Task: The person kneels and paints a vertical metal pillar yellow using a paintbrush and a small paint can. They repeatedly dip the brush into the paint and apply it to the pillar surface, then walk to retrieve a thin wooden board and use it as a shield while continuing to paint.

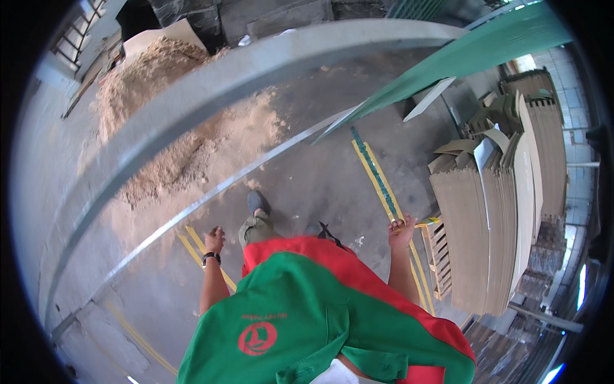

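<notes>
I look straight down over my green and red shirt (307, 307) at a grey concrete floor. My left hand (214, 240), with a black watch on the wrist, hangs at my side with the fingers curled and nothing in it. My right hand (401, 232) hangs on the other side, fingers curled too, with nothing clearly in it. It is close to a yellow floor line (384, 185) and to the corner of a wooden pallet (438, 256). One foot in a dark shoe (257, 201) is stepped forward between the hands.
A tall stack of brown cardboard sheets (486, 224) stands on the pallet to my right. A sawdust heap (166, 128) lies ahead on the left. A grey metal beam (211, 89) and a green beam (460, 57) cross overhead.
</notes>
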{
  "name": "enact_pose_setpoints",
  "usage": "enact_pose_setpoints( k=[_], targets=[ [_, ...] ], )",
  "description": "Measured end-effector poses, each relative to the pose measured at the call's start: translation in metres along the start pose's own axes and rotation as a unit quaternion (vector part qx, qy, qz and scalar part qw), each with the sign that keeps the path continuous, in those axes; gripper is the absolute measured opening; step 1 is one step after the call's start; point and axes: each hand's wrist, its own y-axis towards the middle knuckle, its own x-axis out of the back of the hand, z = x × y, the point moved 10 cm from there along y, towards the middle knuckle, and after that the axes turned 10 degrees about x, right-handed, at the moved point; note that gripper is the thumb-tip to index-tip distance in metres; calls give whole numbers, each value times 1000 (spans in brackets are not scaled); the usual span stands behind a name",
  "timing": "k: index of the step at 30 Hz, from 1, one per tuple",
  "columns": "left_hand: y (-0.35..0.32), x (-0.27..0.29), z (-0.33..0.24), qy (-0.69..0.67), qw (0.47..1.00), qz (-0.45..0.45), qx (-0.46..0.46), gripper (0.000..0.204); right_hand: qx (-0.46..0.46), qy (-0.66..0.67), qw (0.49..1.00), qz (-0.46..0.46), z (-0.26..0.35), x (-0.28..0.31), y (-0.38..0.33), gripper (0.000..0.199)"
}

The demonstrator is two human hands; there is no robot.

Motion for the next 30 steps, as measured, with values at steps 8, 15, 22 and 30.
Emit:
enact_pose_setpoints(
  k=[8,15,22,30],
  targets=[
    [65,26,-100,-56,998,14,-11,42,23,8,1000,-1,7,-57,-32,50],
    [60,-3,-22,112,980,86,138,32,27,16,997,-65,11,-38,-40,52],
    [62,-34,-83,200,969,82,116,29,62,68,984,-151,29,40,-42,51],
    [48,-134,-219,224,971,82,-34,36,89,1,970,-228,16,143,-23,43]
  ],
)
